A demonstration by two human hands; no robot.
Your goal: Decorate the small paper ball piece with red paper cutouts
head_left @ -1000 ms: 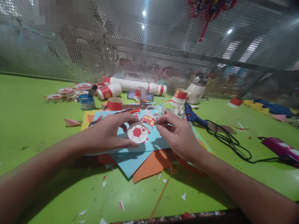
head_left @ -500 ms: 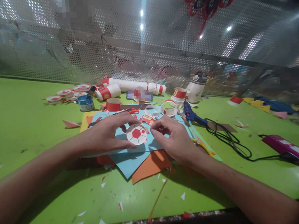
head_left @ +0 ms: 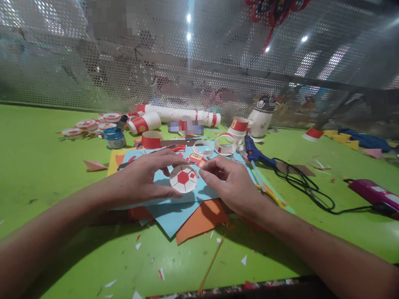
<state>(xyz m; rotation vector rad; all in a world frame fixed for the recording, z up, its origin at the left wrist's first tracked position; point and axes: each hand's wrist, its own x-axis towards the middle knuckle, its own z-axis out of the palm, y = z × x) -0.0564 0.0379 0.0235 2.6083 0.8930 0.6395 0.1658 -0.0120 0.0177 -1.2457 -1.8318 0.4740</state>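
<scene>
My left hand (head_left: pixel 142 178) grips a round white paper-cup base (head_left: pixel 178 185) by its edge, thumb below and fingers above. Its face is turned toward me and carries a red hexagon, thin dark lines running out to the rim and a small red patch at the right. Close by the disc's right edge, my right hand (head_left: pixel 235 185) has thumb and forefinger pinched together; whatever may be between them is too small to make out. Beneath both hands lie light blue paper sheets (head_left: pixel 171 219) and an orange sheet (head_left: pixel 200 224).
A blue glue gun (head_left: pixel 252 150) lies right of the papers, its black cord near a magenta device (head_left: pixel 380 197). Yellow-handled scissors (head_left: pixel 271 195) sit beside my right wrist. Behind are cut cup rings (head_left: pixel 224 144), a blue jar (head_left: pixel 114 139), stacked paper cups (head_left: pixel 173 114) and a white flask (head_left: pixel 261 118).
The cup base has shifted and turned very slightly in my left hand. My right hand has moved a touch to the left, nearer its edge.
</scene>
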